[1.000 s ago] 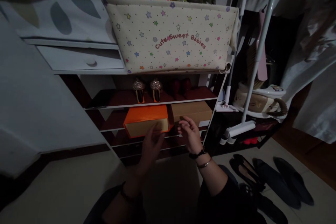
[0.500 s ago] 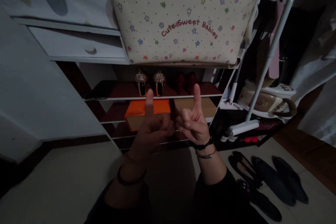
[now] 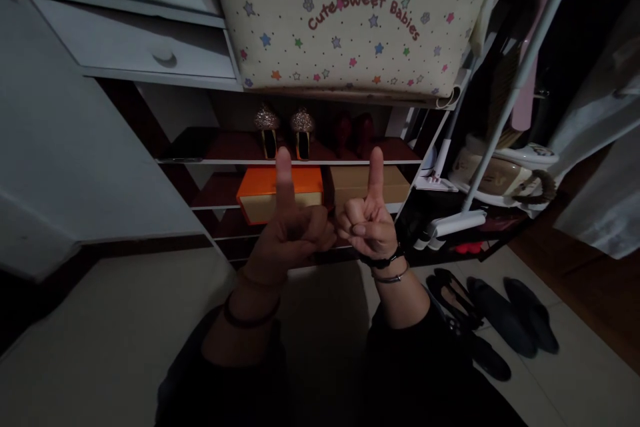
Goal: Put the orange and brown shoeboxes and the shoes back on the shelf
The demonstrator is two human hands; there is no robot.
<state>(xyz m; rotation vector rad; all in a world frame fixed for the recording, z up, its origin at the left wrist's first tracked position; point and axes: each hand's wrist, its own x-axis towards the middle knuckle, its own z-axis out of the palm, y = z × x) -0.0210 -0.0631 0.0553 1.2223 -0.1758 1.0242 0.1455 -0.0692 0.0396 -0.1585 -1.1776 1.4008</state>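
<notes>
My left hand (image 3: 295, 233) and my right hand (image 3: 370, 223) are held up side by side in front of a shoe rack. On each, the index finger points straight up while the other fingers are curled in. Neither one shows anything in its grip. Behind my left index finger sits an orange box (image 3: 307, 179) with a tan front. A brown cardboard box (image 3: 353, 180) is behind my right hand. Above them, glittery high heels (image 3: 303, 121) and dark red heels (image 3: 363, 130) stand on the upper shelf (image 3: 230, 147).
A cream fabric bin (image 3: 350, 67) with stars overhangs the rack. To its left is a white drawer (image 3: 140, 37). At right lean a pale pole (image 3: 520, 80) and a pink-handled brush (image 3: 527, 87). Several dark shoes (image 3: 500, 317) lie on the tiled floor (image 3: 140, 327).
The view has tipped downward, so the bin, rack and floor shoes appear higher. Both hands keep the same pose, with index fingers raised.
</notes>
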